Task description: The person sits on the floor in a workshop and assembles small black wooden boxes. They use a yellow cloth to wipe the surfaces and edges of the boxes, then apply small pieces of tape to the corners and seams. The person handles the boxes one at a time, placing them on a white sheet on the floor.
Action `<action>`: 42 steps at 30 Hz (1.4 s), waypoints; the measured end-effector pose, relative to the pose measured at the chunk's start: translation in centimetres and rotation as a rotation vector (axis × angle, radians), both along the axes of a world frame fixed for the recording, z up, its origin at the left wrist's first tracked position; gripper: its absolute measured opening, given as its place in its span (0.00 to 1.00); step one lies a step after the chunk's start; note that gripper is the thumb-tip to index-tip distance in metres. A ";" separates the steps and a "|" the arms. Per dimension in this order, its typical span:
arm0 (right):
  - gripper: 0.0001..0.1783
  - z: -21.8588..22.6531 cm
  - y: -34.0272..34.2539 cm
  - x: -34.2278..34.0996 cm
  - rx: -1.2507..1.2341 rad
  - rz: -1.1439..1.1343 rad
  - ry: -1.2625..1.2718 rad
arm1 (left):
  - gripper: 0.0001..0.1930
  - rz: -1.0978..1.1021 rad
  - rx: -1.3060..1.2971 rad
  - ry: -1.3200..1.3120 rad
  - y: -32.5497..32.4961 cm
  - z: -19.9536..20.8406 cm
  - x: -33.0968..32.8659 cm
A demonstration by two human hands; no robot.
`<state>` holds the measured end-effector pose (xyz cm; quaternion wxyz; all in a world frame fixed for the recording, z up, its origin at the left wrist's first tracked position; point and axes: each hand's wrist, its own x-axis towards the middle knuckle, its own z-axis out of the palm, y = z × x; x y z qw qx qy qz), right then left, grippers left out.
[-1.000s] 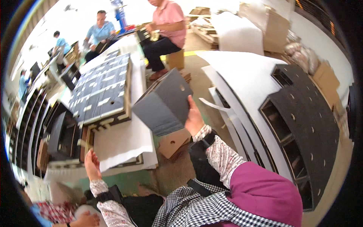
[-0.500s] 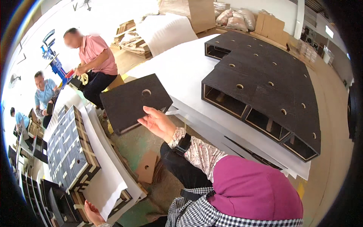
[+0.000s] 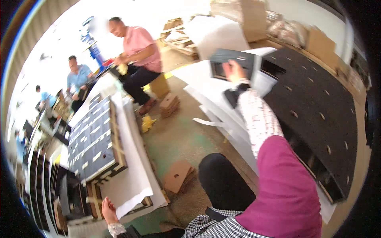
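Observation:
My right hand [image 3: 235, 71] reaches far ahead and grips a black box [image 3: 248, 59] by its near, open side. The box is level, with its round-holed face up. It is over the white foam sheet [image 3: 190, 74], beside the far left corner of a block of black boxes [image 3: 305, 89] with holes in their tops. Whether it rests on the sheet is hard to tell through the blur. At lower left my left hand [image 3: 109, 211] holds nothing visible, fingers apart and slightly bent. It is beside a loose white sheet [image 3: 135, 201] and the taped dark boxes [image 3: 95, 139].
Brown boards with holes [image 3: 178, 176] lie stacked on the floor between the tables, with another stack [image 3: 169, 104] farther off. A person in a pink shirt [image 3: 139, 41] sits ahead; others in blue [image 3: 78, 77] work at far left. Pallets and sacks [image 3: 287, 31] line the back.
My right hand has carried the black box away and to the right, from above the floor gap to the right table. The view has swung left. My left hand stays low at left.

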<state>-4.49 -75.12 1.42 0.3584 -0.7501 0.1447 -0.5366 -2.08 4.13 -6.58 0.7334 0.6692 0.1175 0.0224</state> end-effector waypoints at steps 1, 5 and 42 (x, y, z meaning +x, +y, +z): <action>0.09 -0.9 -4.1 -0.2 0.264 0.160 -0.110 | 0.10 -0.066 -0.018 -0.023 0.1 -0.6 0.3; 0.16 -3.0 -18.4 -4.8 1.046 0.532 -0.437 | 0.11 -0.127 -0.034 0.015 -3.2 -0.7 1.1; 0.16 -4.7 44.2 -2.1 0.712 1.541 1.154 | 0.29 0.722 -0.729 -0.455 11.7 6.9 12.5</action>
